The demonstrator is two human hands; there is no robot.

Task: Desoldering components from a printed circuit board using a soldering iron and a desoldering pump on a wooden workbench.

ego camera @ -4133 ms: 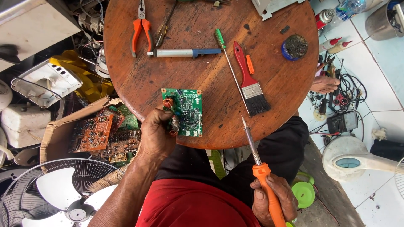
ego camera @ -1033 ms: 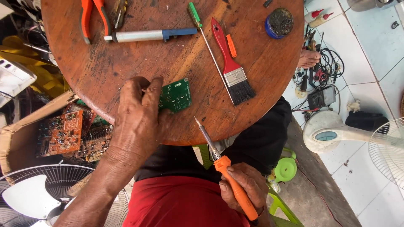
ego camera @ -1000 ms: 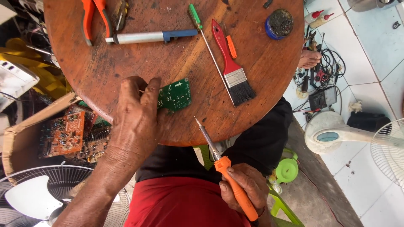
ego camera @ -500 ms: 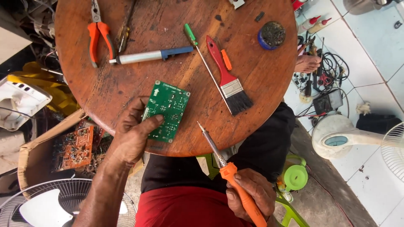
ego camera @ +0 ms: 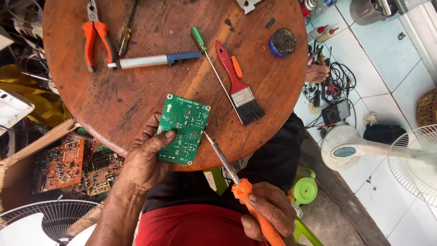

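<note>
A green circuit board lies flat on the round wooden table, close to its near edge. My left hand rests on the board's near left side, thumb pressing on its face. My right hand grips the orange handle of a soldering iron. The iron's metal tip reaches up to the board's right edge.
On the table lie orange pliers, a grey and blue desoldering pump, a green screwdriver, a red paintbrush and a round tin. A box of circuit boards sits at lower left. Fans stand at right.
The board was turned over and laid flat with my left hand now on its near edge. The soldering iron tip moved up to touch the board's right side.
</note>
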